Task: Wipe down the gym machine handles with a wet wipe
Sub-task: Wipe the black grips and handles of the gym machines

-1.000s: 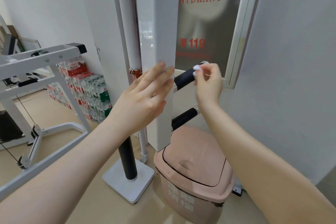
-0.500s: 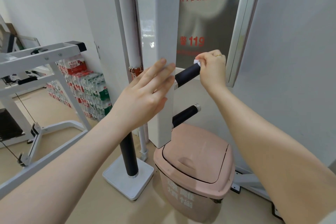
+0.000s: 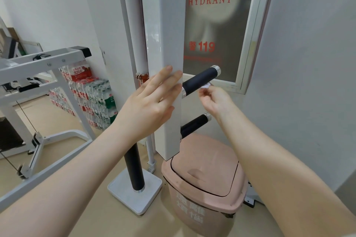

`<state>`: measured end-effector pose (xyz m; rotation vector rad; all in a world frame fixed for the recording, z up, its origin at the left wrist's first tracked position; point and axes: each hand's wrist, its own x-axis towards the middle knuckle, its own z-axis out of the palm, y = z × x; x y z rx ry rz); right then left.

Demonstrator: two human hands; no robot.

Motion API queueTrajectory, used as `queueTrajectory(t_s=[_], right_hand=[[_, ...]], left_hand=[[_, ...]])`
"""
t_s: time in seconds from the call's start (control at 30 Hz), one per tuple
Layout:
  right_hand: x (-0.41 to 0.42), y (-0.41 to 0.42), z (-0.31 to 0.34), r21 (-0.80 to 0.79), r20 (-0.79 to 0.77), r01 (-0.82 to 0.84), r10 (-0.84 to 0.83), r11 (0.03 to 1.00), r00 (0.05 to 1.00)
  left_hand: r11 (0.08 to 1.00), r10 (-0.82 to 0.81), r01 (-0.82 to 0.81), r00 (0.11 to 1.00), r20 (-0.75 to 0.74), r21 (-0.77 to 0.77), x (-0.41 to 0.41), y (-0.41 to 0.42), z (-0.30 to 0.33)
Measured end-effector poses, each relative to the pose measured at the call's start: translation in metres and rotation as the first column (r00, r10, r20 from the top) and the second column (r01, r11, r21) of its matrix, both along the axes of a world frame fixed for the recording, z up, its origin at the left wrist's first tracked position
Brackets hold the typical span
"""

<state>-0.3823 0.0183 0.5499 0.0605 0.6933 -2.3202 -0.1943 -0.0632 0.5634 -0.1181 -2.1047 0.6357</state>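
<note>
A white upright post (image 3: 171,44) of the gym machine carries two black handles with chrome ends. The upper handle (image 3: 200,81) sticks out to the right, and the lower handle (image 3: 194,124) sits below it. My left hand (image 3: 150,106) lies flat against the post with its fingers spread. My right hand (image 3: 213,100) is just under the upper handle, pinching a small white wet wipe (image 3: 206,85) against the handle's underside near its outer end.
A pink lidded bin (image 3: 208,179) stands on the floor directly below the handles. A black-and-white pole on a square white base (image 3: 134,192) is beside it. A white machine frame (image 3: 38,67) fills the left, with stacked water bottles (image 3: 92,98) behind. A hydrant cabinet (image 3: 221,25) is on the wall.
My right hand has dropped from the top of the upper handle's end to beneath it, taking the wipe along. My left hand stays on the post.
</note>
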Motion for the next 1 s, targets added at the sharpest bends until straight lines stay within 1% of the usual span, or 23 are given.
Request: queueTrajectory(t_s=[0.03, 0.07, 0.1, 0.17, 0.2, 0.23, 0.27, 0.3, 0.33, 0.37, 0.4, 0.43, 0.47, 0.53, 0.57, 0.6, 0.63, 0.67, 0.7, 0.77, 0.83, 0.93, 1.0], right_hand=[[0.006, 0.0, -0.003, -0.058, 0.013, -0.065, 0.065, 0.996, 0.998], [0.014, 0.001, -0.007, -0.072, -0.019, -0.136, 0.135, 0.988, 0.991], [0.022, 0.002, -0.011, -0.044, -0.087, -0.216, 0.212, 0.975, 0.973], [0.032, 0.004, -0.017, 0.084, -0.232, -0.333, 0.343, 0.939, 0.91], [0.033, 0.006, -0.018, 0.175, -0.288, -0.314, 0.353, 0.933, 0.89], [0.028, 0.008, -0.02, 0.273, -0.349, -0.235, 0.323, 0.933, 0.88], [0.022, 0.01, -0.02, 0.371, -0.426, -0.092, 0.258, 0.924, 0.867], [0.017, 0.013, -0.018, 0.447, -0.508, 0.082, 0.177, 0.891, 0.843], [0.011, 0.016, -0.014, 0.473, -0.578, 0.234, 0.099, 0.85, 0.81], [0.008, 0.02, -0.007, 0.46, -0.645, 0.363, 0.025, 0.81, 0.763], [0.007, 0.022, 0.0, 0.422, -0.72, 0.482, -0.04, 0.768, 0.693], [0.007, 0.021, 0.006, 0.358, -0.806, 0.598, -0.085, 0.717, 0.585], [0.007, 0.019, 0.012, 0.276, -0.889, 0.689, -0.094, 0.67, 0.448], [0.005, 0.012, 0.021, 0.135, -0.986, 0.775, 0.005, 0.617, 0.168], [0.002, 0.007, 0.024, 0.104, -0.993, 0.795, 0.102, 0.598, 0.053], [-0.002, 0.002, 0.026, 0.107, -0.977, 0.814, 0.214, 0.571, -0.022], [-0.006, -0.001, 0.029, 0.123, -0.945, 0.834, 0.32, 0.537, -0.067], [-0.009, -0.003, 0.033, 0.148, -0.907, 0.846, 0.411, 0.513, -0.091], [-0.009, -0.005, 0.037, 0.182, -0.871, 0.84, 0.48, 0.512, -0.104], [-0.005, -0.006, 0.044, 0.277, -0.805, 0.788, 0.581, 0.549, -0.122], [0.002, -0.002, 0.049, 0.33, -0.752, 0.753, 0.641, 0.57, -0.155], [0.014, 0.007, 0.053, 0.349, -0.73, 0.699, 0.649, 0.624, -0.215], [0.026, 0.016, 0.053, 0.376, -0.786, 0.594, 0.584, 0.711, -0.202]], left_hand=[[1.0, -0.002, 0.002, 1.0, 0.0, -0.001, 0.0, 0.001, 0.0], [1.0, -0.002, 0.002, 1.0, 0.001, -0.001, 0.0, 0.001, 0.0], [1.0, 0.001, -0.001, 1.0, 0.0, -0.001, 0.0, 0.001, 0.0], [1.0, 0.003, -0.003, 1.0, 0.003, -0.001, 0.0, 0.002, 0.0], [1.0, -0.002, 0.002, 1.0, 0.008, 0.004, 0.0, 0.002, -0.001], [1.0, -0.005, 0.005, 1.0, 0.011, 0.012, 0.0, 0.001, -0.001], [1.0, -0.002, 0.002, 1.0, 0.009, 0.015, 0.0, 0.001, -0.001], [1.0, 0.004, -0.004, 1.0, 0.007, 0.016, 0.0, 0.001, -0.001], [1.0, 0.008, -0.008, 1.0, 0.006, 0.014, 0.0, 0.001, -0.001], [1.0, 0.009, -0.009, 1.0, 0.007, 0.011, 0.0, 0.0, -0.001], [1.0, 0.011, -0.011, 1.0, 0.009, 0.009, -0.001, -0.001, -0.001], [1.0, 0.014, -0.014, 1.0, 0.013, 0.008, 0.0, -0.001, -0.001], [1.0, 0.017, -0.017, 1.0, 0.017, 0.007, 0.0, -0.002, -0.001], [1.0, 0.021, -0.021, 1.0, 0.02, 0.004, 0.0, -0.002, -0.001], [1.0, 0.022, -0.022, 1.0, 0.018, 0.004, 0.001, -0.001, 0.0], [1.0, 0.021, -0.021, 1.0, 0.018, 0.005, 0.001, -0.001, 0.0], [1.0, 0.019, -0.019, 1.0, 0.02, 0.007, 0.001, 0.0, 0.0], [1.0, 0.018, -0.018, 1.0, 0.023, 0.009, 0.001, 0.0, -0.001], [1.0, 0.019, -0.019, 0.999, 0.027, 0.009, 0.001, -0.001, -0.001], [1.0, 0.021, -0.022, 0.999, 0.032, 0.007, 0.001, -0.002, 0.0], [1.0, 0.024, -0.024, 0.999, 0.034, 0.005, 0.001, -0.003, 0.0], [1.0, 0.007, -0.008, 1.0, 0.026, 0.015, 0.001, 0.0, -0.001], [1.0, -0.013, 0.013, 1.0, 0.018, 0.017, 0.001, 0.003, -0.001]])
